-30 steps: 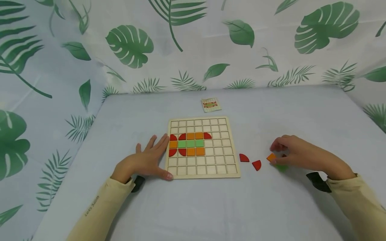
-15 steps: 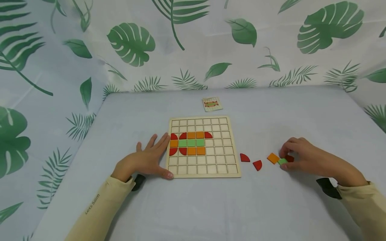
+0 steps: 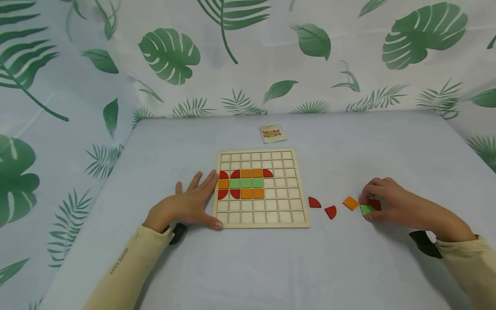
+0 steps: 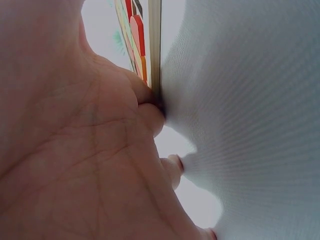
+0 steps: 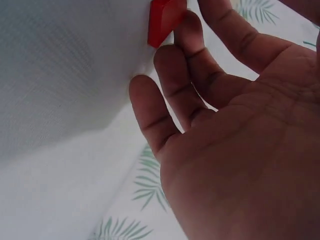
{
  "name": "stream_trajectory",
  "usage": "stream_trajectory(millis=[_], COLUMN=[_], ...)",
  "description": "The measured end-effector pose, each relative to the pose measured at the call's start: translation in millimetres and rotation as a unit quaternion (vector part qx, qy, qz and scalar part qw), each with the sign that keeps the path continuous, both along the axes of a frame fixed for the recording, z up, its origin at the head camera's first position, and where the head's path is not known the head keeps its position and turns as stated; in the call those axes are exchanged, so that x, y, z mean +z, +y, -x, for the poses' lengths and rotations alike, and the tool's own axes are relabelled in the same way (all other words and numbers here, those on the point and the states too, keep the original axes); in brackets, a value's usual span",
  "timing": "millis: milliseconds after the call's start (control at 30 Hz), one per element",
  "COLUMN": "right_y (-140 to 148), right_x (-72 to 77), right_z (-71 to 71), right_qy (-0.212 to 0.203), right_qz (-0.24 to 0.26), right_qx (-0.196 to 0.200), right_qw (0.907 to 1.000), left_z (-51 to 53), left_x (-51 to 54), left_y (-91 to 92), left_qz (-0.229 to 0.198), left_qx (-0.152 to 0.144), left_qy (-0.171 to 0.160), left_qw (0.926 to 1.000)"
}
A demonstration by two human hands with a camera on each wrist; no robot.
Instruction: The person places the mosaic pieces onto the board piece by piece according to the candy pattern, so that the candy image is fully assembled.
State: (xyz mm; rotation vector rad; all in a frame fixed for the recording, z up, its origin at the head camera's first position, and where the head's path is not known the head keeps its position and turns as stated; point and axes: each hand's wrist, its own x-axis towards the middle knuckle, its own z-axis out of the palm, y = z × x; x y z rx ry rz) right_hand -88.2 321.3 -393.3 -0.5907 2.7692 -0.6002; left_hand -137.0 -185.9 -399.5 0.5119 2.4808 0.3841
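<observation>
My left hand (image 3: 186, 209) has its fingers spread, thumb and fingertips touching the left edge of a wooden grid board (image 3: 263, 218). Red quarter-circle, orange square and green square tiles fill part of the board's middle rows. Off to the right, my right hand (image 3: 399, 206) pinches a green square tile (image 3: 366, 210) between thumb and index finger at the tabletop. A red tile (image 3: 375, 204) lies under that hand, partly hidden; the right wrist view shows a red tile (image 5: 166, 21) by the fingertips. Just left of the green tile is an orange square tile (image 3: 350, 203).
Two loose red quarter-circle tiles, one (image 3: 314, 202) close to the board and another (image 3: 330, 212) farther right, lie between board and right hand. Behind the board sits a small pattern card (image 3: 273, 133). A leaf-print cloth (image 3: 248, 56) hangs along the back.
My right hand has shifted right from the orange tile to the green one, leaving the orange tile uncovered. The green tile has turned slightly. My left hand stays at the board's edge.
</observation>
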Motion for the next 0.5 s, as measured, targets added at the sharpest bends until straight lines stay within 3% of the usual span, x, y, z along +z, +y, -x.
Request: stream_trajectory(millis=[100,200,333,500], right_y=[-2.8,-6.7,-10.9,-19.7], right_x=[-1.5,2.4,10.8,17.4], right_z=[1.5,3.7,7.7,16.0], right_qy=[0.03,0.037,-0.002,-0.02], right_qz=[0.014,0.028,0.066,0.103], right_qx=[0.011,-0.006,-0.041,-0.066], right_qw=[0.9994,0.9989,0.997,0.9923], left_z=[-0.2,-0.3,-0.8,-1.2], left_x=[0.0,0.2,0.8,1.4], left_y=[-2.0,-2.7,-2.9,-3.0], left_qz=[-0.003,-0.005,-0.01,-0.015], left_qx=[0.001,0.002,0.004,0.003], left_qy=[0.0,-0.001,-0.003,-0.003], left_qw=[1.0,1.0,0.9999,0.9999])
